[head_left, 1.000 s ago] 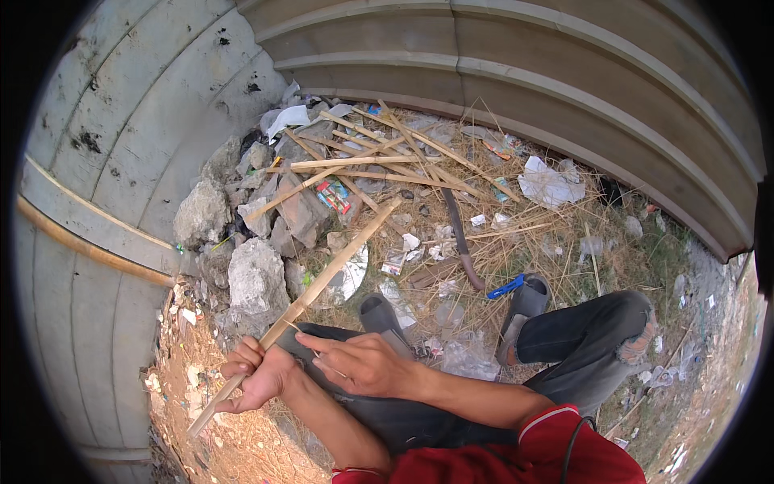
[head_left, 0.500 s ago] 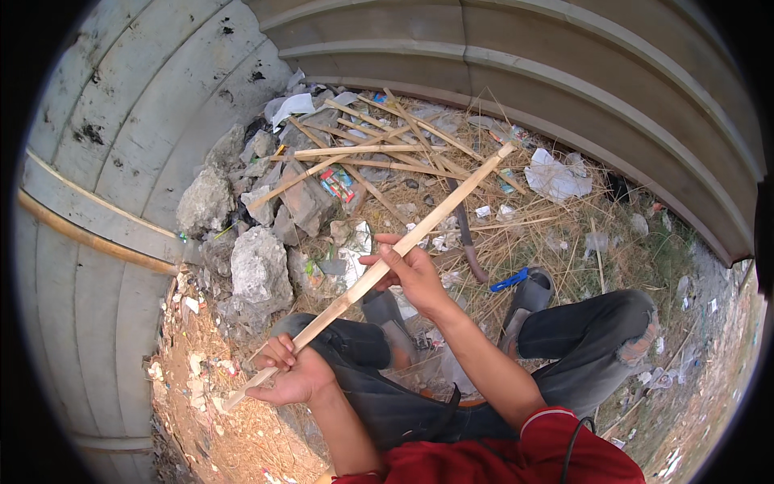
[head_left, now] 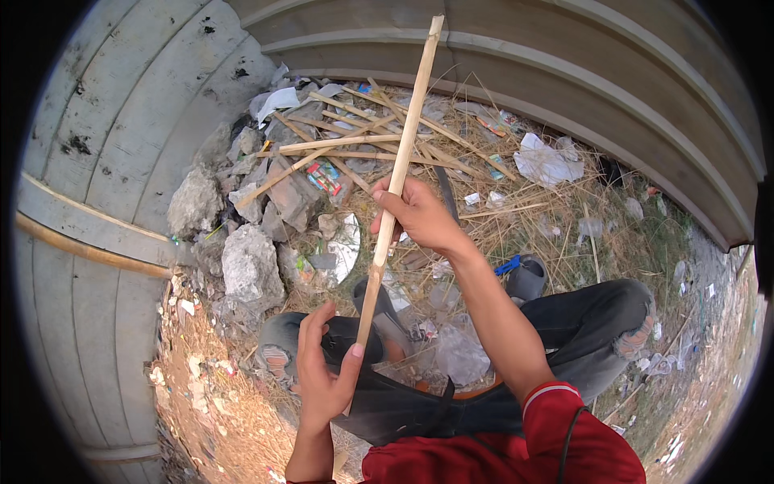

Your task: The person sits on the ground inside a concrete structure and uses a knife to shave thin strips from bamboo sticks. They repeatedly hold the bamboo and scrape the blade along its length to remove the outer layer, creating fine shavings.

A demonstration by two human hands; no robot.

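A long, pale split-bamboo strip (head_left: 409, 129) stands slanted before me, its top reaching up past the wall's foot. My right hand (head_left: 421, 214) is closed around its middle, thumb on the near face. Beside the strip's lower end is my left hand (head_left: 326, 367), fingers stretched up and apart, the thumb against the strip. Part of that lower end is hidden behind the left thumb and palm. Behind my right wrist shows a piece of a long dark tool (head_left: 447, 195), mostly covered.
Several similar strips (head_left: 347, 140) lie crossed beyond my hands, over rubble and litter. Grey rocks (head_left: 251, 270) sit left. Corrugated metal sheets (head_left: 556, 77) close off the back and left. A blue object (head_left: 508, 264) rests by my right shoe (head_left: 528, 278). Dry grass and plastic scraps cover the ground.
The strip has swung from a rightward slant to nearly upright. My left hand has loosened from its lower end and spread its fingers; my right hand keeps its grip.
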